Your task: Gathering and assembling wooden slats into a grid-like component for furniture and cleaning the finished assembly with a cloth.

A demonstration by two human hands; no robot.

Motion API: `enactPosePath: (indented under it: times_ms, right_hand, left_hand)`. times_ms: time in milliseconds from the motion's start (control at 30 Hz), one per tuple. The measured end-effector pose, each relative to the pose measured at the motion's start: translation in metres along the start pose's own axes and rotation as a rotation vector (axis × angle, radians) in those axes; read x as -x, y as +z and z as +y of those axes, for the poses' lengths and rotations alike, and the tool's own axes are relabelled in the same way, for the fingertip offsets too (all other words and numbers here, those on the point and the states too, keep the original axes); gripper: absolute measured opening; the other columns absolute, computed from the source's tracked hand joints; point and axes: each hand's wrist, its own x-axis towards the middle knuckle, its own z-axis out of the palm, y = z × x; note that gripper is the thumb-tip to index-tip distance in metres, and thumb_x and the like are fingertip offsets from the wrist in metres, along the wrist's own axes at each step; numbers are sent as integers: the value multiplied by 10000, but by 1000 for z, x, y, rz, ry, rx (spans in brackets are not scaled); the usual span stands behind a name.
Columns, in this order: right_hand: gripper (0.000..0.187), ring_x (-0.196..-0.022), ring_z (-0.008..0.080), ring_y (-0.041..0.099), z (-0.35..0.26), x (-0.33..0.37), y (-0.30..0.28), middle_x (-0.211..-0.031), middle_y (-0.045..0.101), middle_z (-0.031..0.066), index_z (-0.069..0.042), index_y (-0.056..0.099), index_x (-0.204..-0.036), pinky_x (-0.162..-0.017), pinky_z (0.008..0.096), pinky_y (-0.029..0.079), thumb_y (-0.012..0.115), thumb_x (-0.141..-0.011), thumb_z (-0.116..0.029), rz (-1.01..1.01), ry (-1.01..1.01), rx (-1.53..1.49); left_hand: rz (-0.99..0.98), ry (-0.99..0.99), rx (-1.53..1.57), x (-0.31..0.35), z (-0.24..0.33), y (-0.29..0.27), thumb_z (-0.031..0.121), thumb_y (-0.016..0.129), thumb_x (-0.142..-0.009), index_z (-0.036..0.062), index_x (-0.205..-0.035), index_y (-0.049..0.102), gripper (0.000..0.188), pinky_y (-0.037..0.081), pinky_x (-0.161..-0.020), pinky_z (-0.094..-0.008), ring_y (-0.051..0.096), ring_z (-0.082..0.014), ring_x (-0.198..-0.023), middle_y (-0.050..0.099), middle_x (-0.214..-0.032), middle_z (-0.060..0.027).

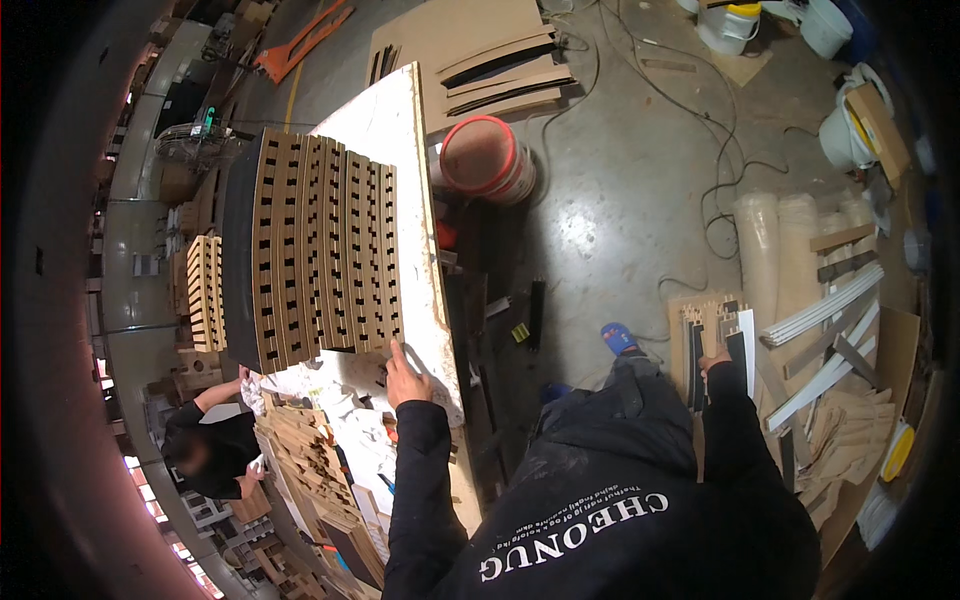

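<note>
My left hand point(408, 382) lies at the near end of a row of tan slotted strips point(325, 240), its index finger stretched out against the outermost strip. These strips stand side by side on a white-topped workbench point(385, 110), with black notches along their edges and a dark panel point(240, 250) at their far left side. Low on the right, my right hand point(715, 362) is closed around the upper part of a strip in a bundle of long, narrow black, tan and white strips point(690, 345). Its fingers are partly hidden.
A red-rimmed bucket point(480, 157) stands beside the bench. Cables point(715, 120) trail over the floor. Wrapped rolls point(757, 240) and loose white strips point(825, 305) crowd the right. Another person point(205, 445) works across the bench, near a pile of wooden pieces point(300, 450).
</note>
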Motion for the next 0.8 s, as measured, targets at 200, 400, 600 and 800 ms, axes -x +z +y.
enactPosePath:
  times_ms: [200,400,600,800]
  right_hand:
    - [318,-401,145,476,58,-30,20,-565,499,62,-59,487,-1038,-364,300,395,536,-724,-49,-23,-12,150]
    - [291,-413,142,479,40,-17,9,-568,494,52,-64,490,-1001,-361,302,394,544,-716,-35,-75,125,96]
    - [286,-413,138,477,31,-22,3,-573,492,50,-63,479,-978,-359,301,394,542,-702,-24,-34,76,75]
    - [357,-395,137,449,40,-31,4,-557,471,49,-67,473,-1055,-348,303,378,527,-706,-14,-35,11,75]
  left_hand:
    - [-64,-17,-131,-7,11,-12,50,630,-631,194,-1362,199,860,461,-756,-398,531,-348,-938,455,-1132,-165]
    - [-44,-72,-132,-8,13,-28,51,613,-638,188,-1369,179,861,467,-743,-393,534,-335,-935,464,-1093,-155]
    - [16,20,-139,-7,9,-27,72,599,-657,171,-1370,171,836,473,-706,-396,550,-331,-888,460,-1093,-155]
    - [-71,-84,-142,-11,15,-41,94,597,-679,170,-1369,176,812,475,-694,-401,557,-337,-869,451,-1115,-162]
